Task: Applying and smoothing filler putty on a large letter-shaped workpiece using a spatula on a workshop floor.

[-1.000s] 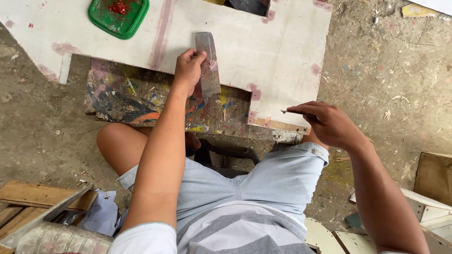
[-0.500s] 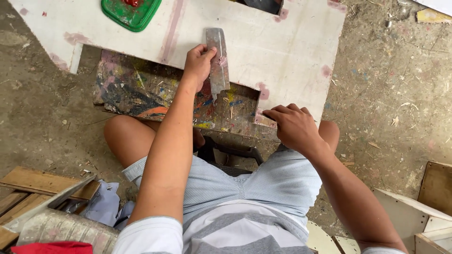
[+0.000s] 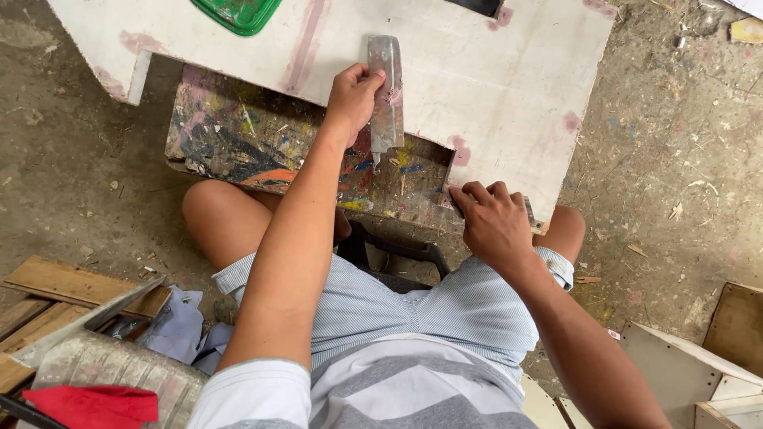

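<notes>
Seemingly lengthwise, putty knife [image 3: 385,87] upward.

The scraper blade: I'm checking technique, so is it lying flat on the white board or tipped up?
Flat, it seems: the scraper blade shows its broad face on the white board under the left hand.

Left arm is extending straight forward, its left hand [image 3: 354,97] curling its fingers in a closed grasp. Right arm is bending at the elbow; the right hand [image 3: 494,224] is lying palm-down, fingers bent and together.
</notes>
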